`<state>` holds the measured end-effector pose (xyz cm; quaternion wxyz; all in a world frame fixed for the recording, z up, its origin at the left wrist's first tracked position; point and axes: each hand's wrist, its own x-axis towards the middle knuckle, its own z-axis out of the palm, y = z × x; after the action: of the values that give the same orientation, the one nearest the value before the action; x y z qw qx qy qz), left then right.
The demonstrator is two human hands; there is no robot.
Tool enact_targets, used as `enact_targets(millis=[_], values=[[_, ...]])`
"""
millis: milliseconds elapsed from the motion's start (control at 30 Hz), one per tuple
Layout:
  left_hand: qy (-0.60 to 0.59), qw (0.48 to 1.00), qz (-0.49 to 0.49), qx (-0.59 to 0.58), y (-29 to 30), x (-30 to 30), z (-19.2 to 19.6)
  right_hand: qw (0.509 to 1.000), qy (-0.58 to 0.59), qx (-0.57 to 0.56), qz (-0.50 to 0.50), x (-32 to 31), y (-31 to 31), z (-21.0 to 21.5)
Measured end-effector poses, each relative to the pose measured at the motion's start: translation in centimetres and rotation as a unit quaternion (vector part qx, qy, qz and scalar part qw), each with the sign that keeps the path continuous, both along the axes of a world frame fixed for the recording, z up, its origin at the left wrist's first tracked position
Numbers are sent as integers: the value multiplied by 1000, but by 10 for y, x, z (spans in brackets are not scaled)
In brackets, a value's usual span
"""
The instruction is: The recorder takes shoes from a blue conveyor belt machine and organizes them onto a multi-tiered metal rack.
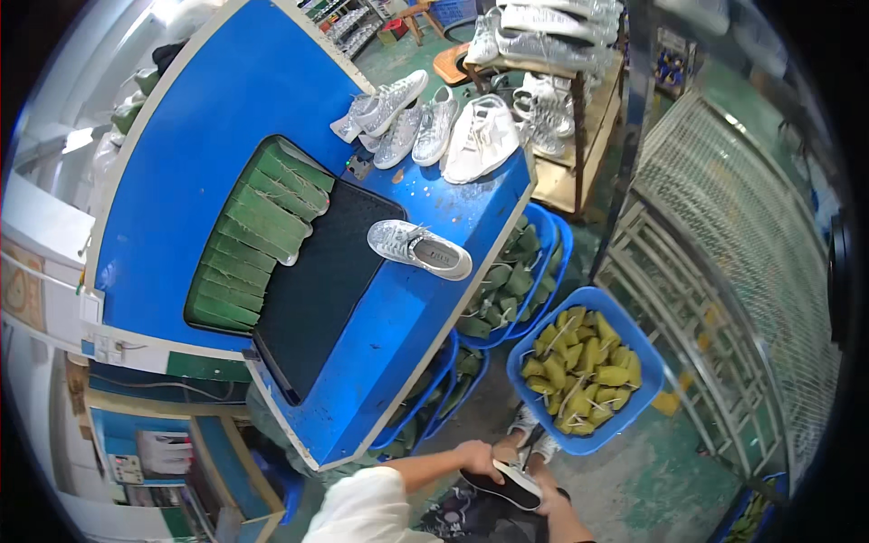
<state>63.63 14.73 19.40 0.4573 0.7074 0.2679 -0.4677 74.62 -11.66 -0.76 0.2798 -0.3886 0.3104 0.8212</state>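
Note:
Low at the bottom, over my lap, I hold a sneaker [519,491] with a white edge and a dark face. My left hand [480,458] is closed on its left end, its arm reaching in from a white sleeve. At the other end my right hand [549,496] grips it, its fingers partly hidden. On the blue machine table above lies a single grey-silver sneaker [419,249], on its own beside the black conveyor belt [330,276]. Several more silver sneakers [396,136] and a white shoe [481,140] stand at the table's far end.
Green strip curtains [262,222] hang over the machine opening. To the right of the table, a blue basket [593,443] holds many yellow-green shoe lasts [579,366]. Blue tubs [554,244] with dark green lasts stand under the table edge. A metal mesh rack [724,181] stands at right.

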Motion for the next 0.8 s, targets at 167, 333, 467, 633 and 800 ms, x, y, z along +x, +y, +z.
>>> enact_targets(millis=[167,333,467,633,800], values=[[-35,991,108,69,-28,-3,167,989,-45,105,94,71,13,211],[-273,957,22,93,39,39,298,938,-285,195,41,121,95,379],[-408,858,49,308,75,27,349,817,-356,448,-74,148,162,455],[-490,724,215,435,119,-49,282,727,-428,534,-59,138,209,418],[-278,611,695,260,187,-188,165,636,-500,585,61,56,287,397]])
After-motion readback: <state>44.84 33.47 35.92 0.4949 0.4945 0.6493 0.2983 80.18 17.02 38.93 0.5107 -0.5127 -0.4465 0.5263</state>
